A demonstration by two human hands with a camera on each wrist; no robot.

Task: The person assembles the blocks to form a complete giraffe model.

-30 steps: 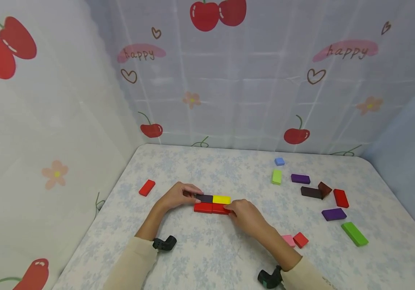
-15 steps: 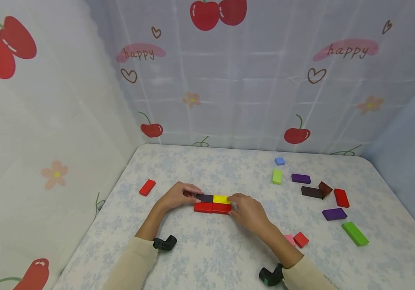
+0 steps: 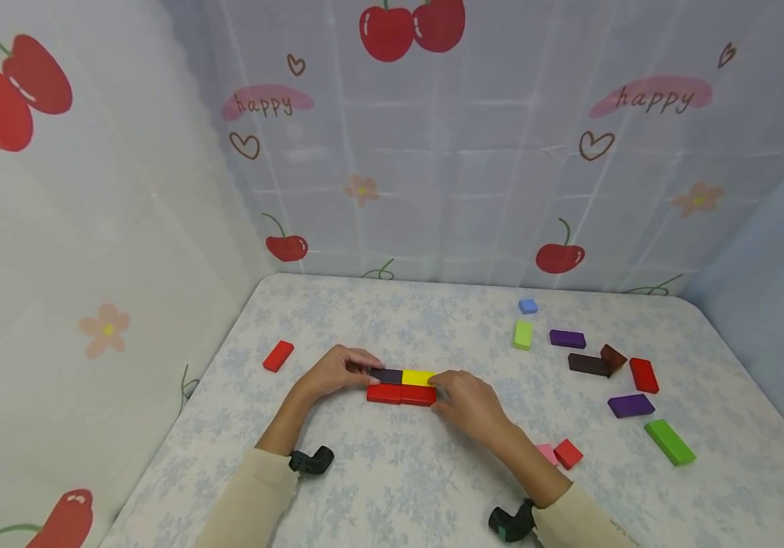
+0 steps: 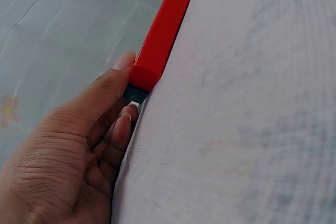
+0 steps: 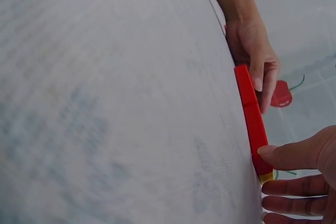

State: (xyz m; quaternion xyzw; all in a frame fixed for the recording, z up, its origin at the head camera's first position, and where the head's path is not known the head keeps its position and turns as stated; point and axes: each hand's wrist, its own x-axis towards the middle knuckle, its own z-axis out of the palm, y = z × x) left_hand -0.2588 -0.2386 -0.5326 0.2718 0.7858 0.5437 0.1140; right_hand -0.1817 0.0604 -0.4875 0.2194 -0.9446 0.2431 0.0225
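Two red blocks (image 3: 384, 393) lie end to end in a row. Along their far side, a black block (image 3: 387, 376) and a yellow block (image 3: 417, 378) form a second row. My left hand (image 3: 337, 373) grips the black block at its left end; in the left wrist view the thumb (image 4: 124, 62) also lies against the corner of the red block (image 4: 163, 30). My right hand (image 3: 469, 401) touches the right end of both rows, index fingertip at the yellow block and thumb at the red one. Its other fingers (image 5: 294, 186) look straight in the right wrist view.
A lone red block (image 3: 278, 355) lies to the left. Scattered on the right are purple (image 3: 567, 339), dark brown (image 3: 588, 364), red (image 3: 644, 375), green (image 3: 669, 442) and light-green (image 3: 523, 335) blocks. A pink block (image 3: 546, 454) is partly behind my right forearm. Curtains enclose the table (image 3: 364, 479).
My right hand's index finger has moved from the right red block to the right end of the yellow block. The thumb has come to the red block's end. My left hand has stayed put.
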